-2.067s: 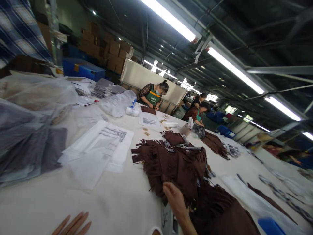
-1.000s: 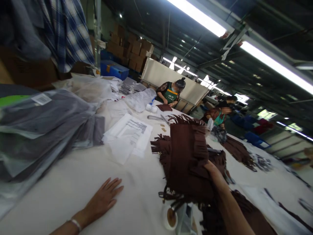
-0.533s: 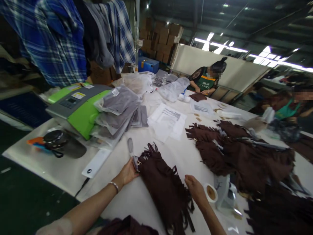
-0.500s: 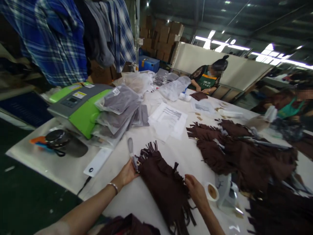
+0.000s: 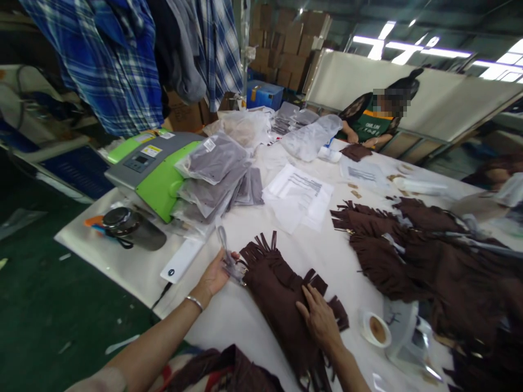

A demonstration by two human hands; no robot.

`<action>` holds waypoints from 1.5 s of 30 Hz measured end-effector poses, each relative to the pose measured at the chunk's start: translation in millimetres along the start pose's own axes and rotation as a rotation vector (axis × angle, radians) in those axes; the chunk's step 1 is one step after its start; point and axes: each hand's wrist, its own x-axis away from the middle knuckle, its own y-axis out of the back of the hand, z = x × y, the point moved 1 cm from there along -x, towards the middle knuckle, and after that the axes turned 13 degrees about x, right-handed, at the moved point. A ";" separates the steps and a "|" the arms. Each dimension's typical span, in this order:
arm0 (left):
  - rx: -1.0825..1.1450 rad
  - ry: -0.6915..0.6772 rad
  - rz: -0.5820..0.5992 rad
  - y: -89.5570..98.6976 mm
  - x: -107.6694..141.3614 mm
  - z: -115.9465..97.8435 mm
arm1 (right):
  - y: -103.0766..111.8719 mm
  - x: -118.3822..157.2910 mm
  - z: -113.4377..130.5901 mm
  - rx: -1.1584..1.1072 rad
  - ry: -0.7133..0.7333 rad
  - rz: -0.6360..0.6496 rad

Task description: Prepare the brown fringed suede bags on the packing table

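A dark brown fringed bag lies on the white table in front of me. At its upper left end, my left hand has its fingers closed on a grey wrapped strap beside the metal ring. My right hand rests flat on the bag's right side, fingers spread over the cloth near the fringe. More brown fringed bags are piled at the right.
Left of centre are a green and grey machine, a dark cup, a white power strip and bagged grey items. Papers lie mid-table; a tape roll is at right. A person works across the table.
My right hand has gone from a pinch at the bag's fringed edge to lying open on the bag. The view has shifted, and the fringe on the right side now lies spread outward.
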 end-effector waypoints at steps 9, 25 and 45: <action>-0.151 -0.079 -0.010 29.7 26.8 -29.8 | 32.8 -63.8 22.5 -0.255 -0.191 0.001; -0.571 0.026 0.277 -39.5 37.8 11.1 | -18.9 19.7 92.2 -0.037 0.027 -0.090; -0.726 0.151 0.421 -63.4 -7.7 34.5 | 83.4 84.6 39.8 -1.609 -0.402 0.236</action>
